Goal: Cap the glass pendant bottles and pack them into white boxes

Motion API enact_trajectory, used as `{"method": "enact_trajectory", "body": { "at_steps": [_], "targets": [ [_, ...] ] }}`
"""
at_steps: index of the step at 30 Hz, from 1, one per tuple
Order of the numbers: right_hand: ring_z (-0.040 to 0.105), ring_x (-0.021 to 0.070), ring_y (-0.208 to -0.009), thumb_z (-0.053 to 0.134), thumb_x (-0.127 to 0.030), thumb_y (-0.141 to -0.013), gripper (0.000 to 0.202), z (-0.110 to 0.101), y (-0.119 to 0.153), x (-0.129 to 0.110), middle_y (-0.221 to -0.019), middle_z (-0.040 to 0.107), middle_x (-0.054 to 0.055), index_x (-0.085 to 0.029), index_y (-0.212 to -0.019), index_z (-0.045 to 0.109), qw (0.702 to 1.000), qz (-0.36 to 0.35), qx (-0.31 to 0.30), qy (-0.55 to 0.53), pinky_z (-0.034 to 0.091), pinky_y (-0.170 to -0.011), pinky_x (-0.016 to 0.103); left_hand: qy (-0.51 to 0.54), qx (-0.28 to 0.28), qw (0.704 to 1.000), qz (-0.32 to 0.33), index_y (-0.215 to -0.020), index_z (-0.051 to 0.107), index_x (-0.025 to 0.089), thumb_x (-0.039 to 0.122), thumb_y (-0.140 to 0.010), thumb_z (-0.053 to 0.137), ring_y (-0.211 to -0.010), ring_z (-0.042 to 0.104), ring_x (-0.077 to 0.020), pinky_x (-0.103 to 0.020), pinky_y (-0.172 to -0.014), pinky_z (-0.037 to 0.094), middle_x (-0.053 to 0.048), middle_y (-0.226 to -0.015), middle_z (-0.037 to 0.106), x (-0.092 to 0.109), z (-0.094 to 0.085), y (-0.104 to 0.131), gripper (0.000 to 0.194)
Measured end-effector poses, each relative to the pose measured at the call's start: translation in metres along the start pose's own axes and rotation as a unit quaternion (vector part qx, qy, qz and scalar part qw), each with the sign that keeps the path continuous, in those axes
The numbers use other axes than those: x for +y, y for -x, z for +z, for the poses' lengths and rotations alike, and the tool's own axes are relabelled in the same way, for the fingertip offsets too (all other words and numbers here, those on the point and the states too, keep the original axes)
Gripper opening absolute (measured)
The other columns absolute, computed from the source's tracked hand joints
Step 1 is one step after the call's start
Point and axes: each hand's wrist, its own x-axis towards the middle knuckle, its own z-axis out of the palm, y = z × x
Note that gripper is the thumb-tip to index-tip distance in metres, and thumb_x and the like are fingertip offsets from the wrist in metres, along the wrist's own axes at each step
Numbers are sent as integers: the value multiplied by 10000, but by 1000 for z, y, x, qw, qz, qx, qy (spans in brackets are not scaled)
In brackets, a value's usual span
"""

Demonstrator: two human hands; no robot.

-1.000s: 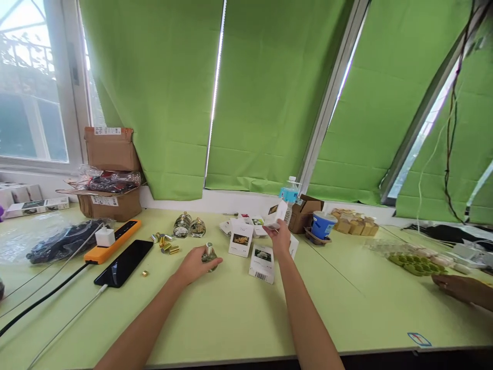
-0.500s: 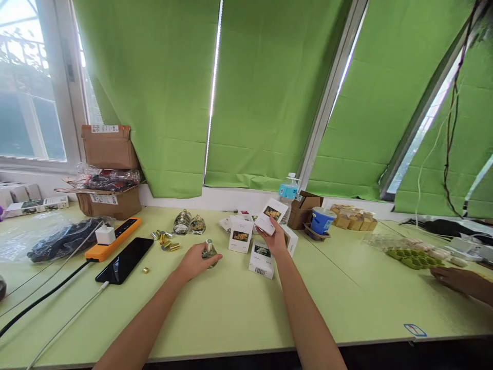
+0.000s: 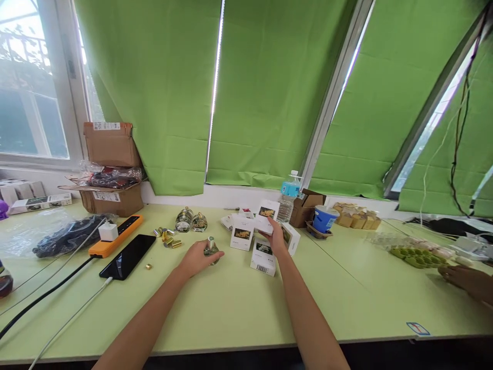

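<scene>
My left hand (image 3: 196, 258) grips a small round glass bottle (image 3: 210, 248) that rests on the green table (image 3: 231, 303). Held up in my right hand (image 3: 275, 238) is a small white box (image 3: 265, 215) with a yellow flower picture. Around that hand stand and lie several similar white boxes, one upright (image 3: 242, 239) and one flat (image 3: 264, 256). Two more glass bottles (image 3: 190, 221) stand farther back, with small gold caps (image 3: 166, 238) scattered beside them.
A black phone (image 3: 128, 256) and an orange power strip (image 3: 115, 235) lie at left, with cables running toward me. Cardboard boxes (image 3: 111, 169) stand at the window. A water bottle (image 3: 288, 198), blue cup (image 3: 323, 219) and green tray (image 3: 414, 258) sit right. Another person's hand (image 3: 464, 280) rests far right.
My right hand has lowered the white box a little and turned it, bringing it nearer the other boxes. My left hand stays on the bottle.
</scene>
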Motion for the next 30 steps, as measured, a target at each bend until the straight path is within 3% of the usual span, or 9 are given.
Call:
{"method": "enact_trajectory", "body": {
  "at_steps": [7,10,13,17,22,26,30],
  "targets": [
    [649,258,-869,717,-564,-664,617,12,6,10,-909,712,65,-180,-1136,621,985,-33,-50,159,518,-741,354,-4,2,1000,-2,-736,649,202,585,-751,626,-734,606,-200,-285,-686,438,-37,-758,690,-1,1,-1,383],
    [625,253,-895,670,-610,-692,532,16,7,9,-928,712,62,-177,-1001,681,973,-57,-69,212,489,-794,354,10,14,1000,0,-721,646,205,563,-713,661,-749,606,-210,-292,-705,447,-33,-731,675,-1,1,-1,358],
    [607,248,-817,641,-639,-705,466,18,9,7,-796,701,48,-178,-757,686,960,-77,-80,257,467,-770,340,32,28,999,4,-730,640,213,534,-663,706,-794,612,-231,-306,-733,455,-32,-734,669,0,1,-1,334],
    [589,254,-747,562,-633,-764,482,15,8,6,-677,661,59,-172,-647,644,948,-99,-34,299,445,-728,338,13,33,999,8,-745,626,224,539,-634,726,-836,613,-247,-315,-748,452,-33,-765,672,0,0,0,349],
    [626,284,-846,515,-448,-785,378,-1,2,7,-890,710,138,-129,-883,693,938,-109,80,319,456,-799,372,-96,29,995,-21,-738,595,221,635,-736,602,-750,600,-206,-275,-661,406,-15,-744,661,-2,4,-2,414],
    [653,287,-855,540,-307,-691,366,-11,-2,12,-905,718,154,-112,-959,696,936,-108,119,313,484,-818,384,-200,75,974,-79,-713,548,217,708,-789,487,-674,580,-196,-269,-576,328,-21,-700,635,-6,10,-7,501],
    [669,273,-830,528,-284,-676,344,-14,-4,16,-855,727,128,-132,-929,706,942,-121,124,289,517,-806,383,-242,129,955,-115,-729,530,215,707,-831,426,-720,608,-220,-274,-575,308,-47,-737,652,-16,4,-12,513]
  ]
}}
